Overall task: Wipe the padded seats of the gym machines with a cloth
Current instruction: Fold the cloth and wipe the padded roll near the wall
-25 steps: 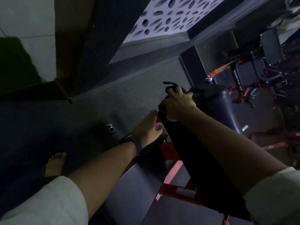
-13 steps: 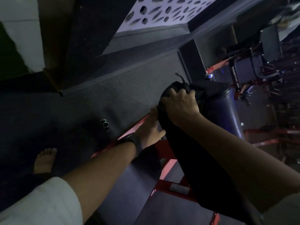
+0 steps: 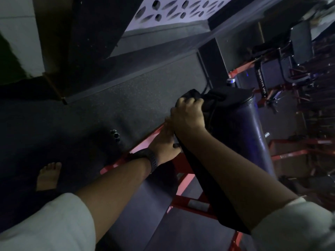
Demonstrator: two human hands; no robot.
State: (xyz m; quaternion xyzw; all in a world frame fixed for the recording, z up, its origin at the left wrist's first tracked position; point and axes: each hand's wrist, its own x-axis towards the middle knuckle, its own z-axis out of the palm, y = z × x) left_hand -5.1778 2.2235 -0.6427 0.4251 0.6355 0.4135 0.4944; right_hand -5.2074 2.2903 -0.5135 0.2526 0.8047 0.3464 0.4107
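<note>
The light is dim. My right hand (image 3: 187,117) grips a bunched dark cloth (image 3: 206,98) and presses it on the top end of a long black pad (image 3: 208,187) of a red-framed gym machine (image 3: 183,200). A dark blue padded roller (image 3: 243,131) lies right beside that pad, and the cloth drapes partly onto its end. My left hand (image 3: 164,142), with a dark watch on the wrist, rests with fairly straight fingers against the left side of the black pad, just under my right hand. Its fingertips are hidden behind my right hand.
A flat grey seat pad (image 3: 145,201) lies below my left forearm. My bare foot (image 3: 48,175) stands on the dark rubber floor at the left. More red-framed machines (image 3: 272,73) crowd the right side. A perforated white panel (image 3: 170,11) and a dark pillar stand behind.
My right hand has kept its grip on the cloth at the pad's top end. My left hand has slid up along the pad's side until it sits right under my right hand.
</note>
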